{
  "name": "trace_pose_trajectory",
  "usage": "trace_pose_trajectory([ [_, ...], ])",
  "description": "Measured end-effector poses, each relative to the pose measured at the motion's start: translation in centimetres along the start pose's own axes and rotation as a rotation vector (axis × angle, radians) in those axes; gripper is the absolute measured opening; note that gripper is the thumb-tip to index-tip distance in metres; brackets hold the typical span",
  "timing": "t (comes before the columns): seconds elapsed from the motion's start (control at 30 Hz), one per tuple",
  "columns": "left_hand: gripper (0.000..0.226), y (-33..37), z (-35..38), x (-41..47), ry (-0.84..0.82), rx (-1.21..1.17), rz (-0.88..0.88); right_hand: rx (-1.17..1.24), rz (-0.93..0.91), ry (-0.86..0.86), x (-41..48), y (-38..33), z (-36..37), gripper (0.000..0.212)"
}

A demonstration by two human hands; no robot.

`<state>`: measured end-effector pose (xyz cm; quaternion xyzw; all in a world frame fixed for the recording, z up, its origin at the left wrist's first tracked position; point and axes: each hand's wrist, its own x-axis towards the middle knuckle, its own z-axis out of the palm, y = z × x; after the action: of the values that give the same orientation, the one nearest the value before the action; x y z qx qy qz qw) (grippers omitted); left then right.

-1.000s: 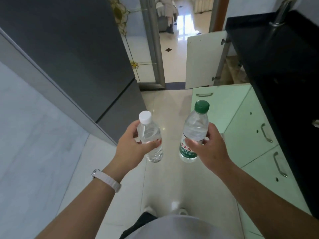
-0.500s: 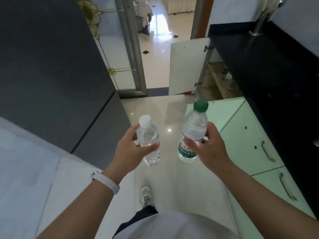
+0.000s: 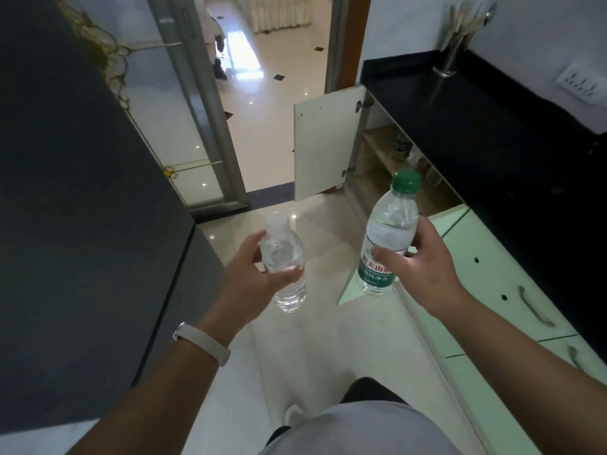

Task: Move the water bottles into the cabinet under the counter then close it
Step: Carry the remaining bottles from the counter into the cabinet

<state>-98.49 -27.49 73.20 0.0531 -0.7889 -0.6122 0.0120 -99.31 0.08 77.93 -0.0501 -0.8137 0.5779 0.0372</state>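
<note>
The left hand (image 3: 251,279) is gripping a small clear bottle (image 3: 285,251) with a white cap, thumb and fingers curled round its middle. The bottle is tilting slightly, and clear water is filling it. The bottom end is sticking out below the fingers, over the pale floor (image 3: 328,339).

The right hand (image 3: 427,264) is clamping a taller bottle (image 3: 391,224) with a green cap. The thumb is pressing on the green label and the fingers are wrapping round the far side. This bottle is leaning with its cap toward the cabinet, and it too is holding clear water.

Ahead of the right hand the cabinet (image 3: 387,159) under the black bench (image 3: 476,133) is standing open, its white door (image 3: 325,149) swung out toward the floor. Inside, a wooden shelf is showing, with a few blurred items on it that I cannot identify. Both bottles are outside the cabinet, in the air, well apart from each other.

Far beyond the right hand, a metal holder (image 3: 450,57) on the bench is carrying upright utensils. A white band (image 3: 202,343) is sitting on the left wrist.
</note>
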Motion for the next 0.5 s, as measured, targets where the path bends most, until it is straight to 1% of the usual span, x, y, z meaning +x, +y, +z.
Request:
trace_pose_trajectory([
  [0.07,0.081,-0.1,-0.4,2.1,-0.027,0.0,-0.006,0.017,0.001,0.007,1.7,0.1,0.8,0.056],
  [0.17,0.091,-0.2,-0.4,5.4,-0.051,0.027,-0.024,0.024,0.001,0.011,4.4,0.5,2.1,0.054],
  [0.4,0.083,0.2,0.2,15.9,-0.063,0.108,-0.024,0.109,0.038,0.019,14.4,2.0,4.3,0.061],
  [0.5,0.083,0.9,1.1,21.6,-0.06,0.121,-0.056,0.132,0.045,0.035,19.5,2.2,4.4,0.05],
])
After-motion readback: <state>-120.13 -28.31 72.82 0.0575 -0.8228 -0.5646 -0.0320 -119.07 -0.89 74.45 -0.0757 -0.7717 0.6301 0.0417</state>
